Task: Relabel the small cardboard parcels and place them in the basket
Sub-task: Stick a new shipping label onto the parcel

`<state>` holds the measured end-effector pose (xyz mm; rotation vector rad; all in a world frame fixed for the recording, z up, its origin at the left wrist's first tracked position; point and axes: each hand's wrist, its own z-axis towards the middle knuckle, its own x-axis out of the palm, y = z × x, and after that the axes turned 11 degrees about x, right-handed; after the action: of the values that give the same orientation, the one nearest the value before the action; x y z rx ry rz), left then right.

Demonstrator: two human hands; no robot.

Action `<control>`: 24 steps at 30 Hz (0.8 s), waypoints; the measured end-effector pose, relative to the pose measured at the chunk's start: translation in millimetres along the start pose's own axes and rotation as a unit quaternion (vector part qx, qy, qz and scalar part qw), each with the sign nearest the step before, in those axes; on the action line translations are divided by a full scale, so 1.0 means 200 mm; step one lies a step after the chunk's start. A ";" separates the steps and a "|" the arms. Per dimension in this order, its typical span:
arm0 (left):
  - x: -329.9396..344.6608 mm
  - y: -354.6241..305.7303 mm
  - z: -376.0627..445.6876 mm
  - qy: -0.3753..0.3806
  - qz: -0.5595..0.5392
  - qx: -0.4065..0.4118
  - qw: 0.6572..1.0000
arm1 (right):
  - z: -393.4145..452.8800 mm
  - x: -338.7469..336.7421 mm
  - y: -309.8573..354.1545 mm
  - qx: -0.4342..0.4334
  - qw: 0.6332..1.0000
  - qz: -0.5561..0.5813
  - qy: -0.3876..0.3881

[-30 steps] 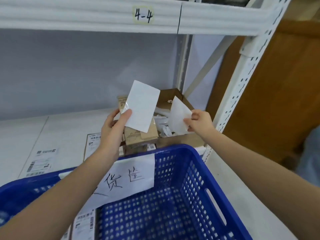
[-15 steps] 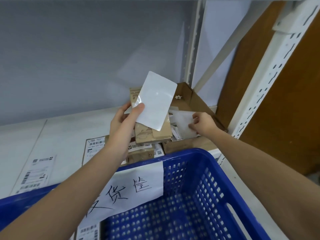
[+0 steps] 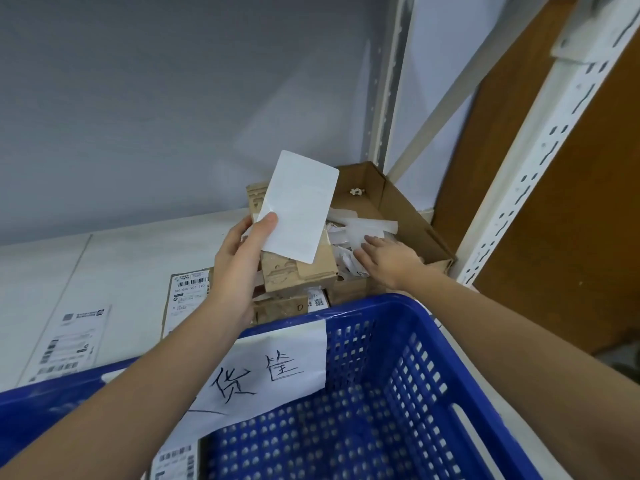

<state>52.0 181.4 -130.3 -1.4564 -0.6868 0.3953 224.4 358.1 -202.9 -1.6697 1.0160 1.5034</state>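
My left hand [image 3: 239, 268] grips a small cardboard parcel [image 3: 298, 271] and, pinned under the thumb, a blank white label [image 3: 298, 206] that stands up in front of it. My right hand [image 3: 388, 258] lies palm down with fingers spread on the white backing papers [image 3: 360, 226] inside an open cardboard box [image 3: 398, 209] at the shelf's right end; it grips nothing. The blue plastic basket [image 3: 398, 358] stands in front of me, a handwritten paper sign [image 3: 263, 368] taped over its far rim. More parcels [image 3: 280, 306] sit stacked under the held one.
A flat parcel with a printed shipping label [image 3: 187, 299] lies on the white shelf, and a loose label sheet [image 3: 72, 341] lies further left. White perforated shelf uprights [image 3: 540, 168] stand at the right, with a brown wooden panel [image 3: 571, 220] behind them.
My right hand lowered the peeled backing paper into the cardboard box and let it go, now resting flat on the scraps. My left hand kept hold of the parcel and label.
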 end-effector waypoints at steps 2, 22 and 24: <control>-0.01 0.00 -0.01 -0.004 -0.003 0.000 1.000 | 0.01 0.02 0.01 0.020 0.999 0.015 0.020; -0.16 -0.01 -0.24 -0.019 -0.008 -0.039 0.999 | -0.35 -0.19 0.15 -0.001 0.978 0.201 -0.058; -0.19 -0.03 -0.30 -0.019 -0.007 -0.037 0.999 | -0.48 -0.23 0.23 -0.012 0.964 0.260 -0.053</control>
<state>61.6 110.9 -129.9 -1.5164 -0.7494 0.3907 228.0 258.1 -144.0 -1.3778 1.4564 1.9166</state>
